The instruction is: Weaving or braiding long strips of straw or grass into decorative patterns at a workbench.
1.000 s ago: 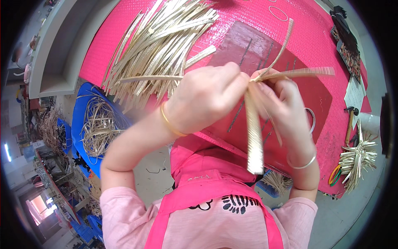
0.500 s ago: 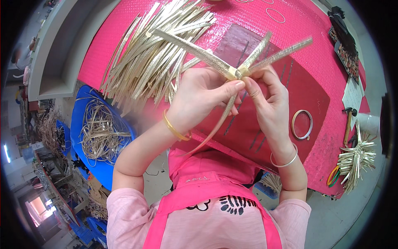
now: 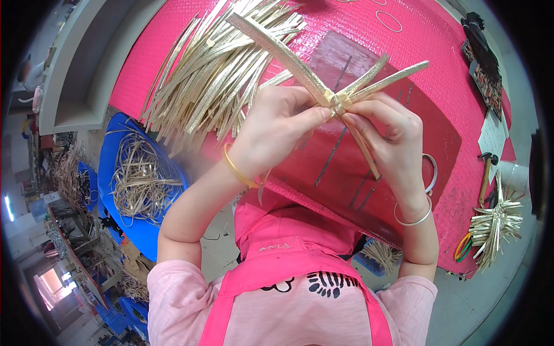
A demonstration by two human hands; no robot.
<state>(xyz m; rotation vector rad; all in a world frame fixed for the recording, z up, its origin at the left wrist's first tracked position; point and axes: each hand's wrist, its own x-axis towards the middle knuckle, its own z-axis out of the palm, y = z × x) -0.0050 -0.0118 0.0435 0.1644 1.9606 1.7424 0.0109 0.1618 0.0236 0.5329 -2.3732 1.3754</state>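
Above a dark red board [image 3: 334, 173], both my hands hold crossed gold strips [image 3: 294, 69] that meet in a small woven knot. My left hand [image 3: 271, 124] pinches the knot's left side between thumb and fingers. On its other side my right hand [image 3: 392, 127] grips close to the centre, fingers bent. One long strip reaches up and left, two shorter ones point up and right, and another hangs down by my right palm. A pile of loose gold strips [image 3: 213, 81] lies on the table beyond my left hand.
A blue bin [image 3: 135, 236] with tangled strips stands left of the pink table [image 3: 135, 86]. To the right are a metal ring [image 3: 434, 173], a hammer [image 3: 485, 179] and a bundle of woven gold strips [image 3: 497, 222]. Thin rings [image 3: 389, 22] lie at the far side.
The knot has turned slightly in my hands, and my right hand has shifted right. A strip that curved down toward my lap now shows pointing down beside my right hand.
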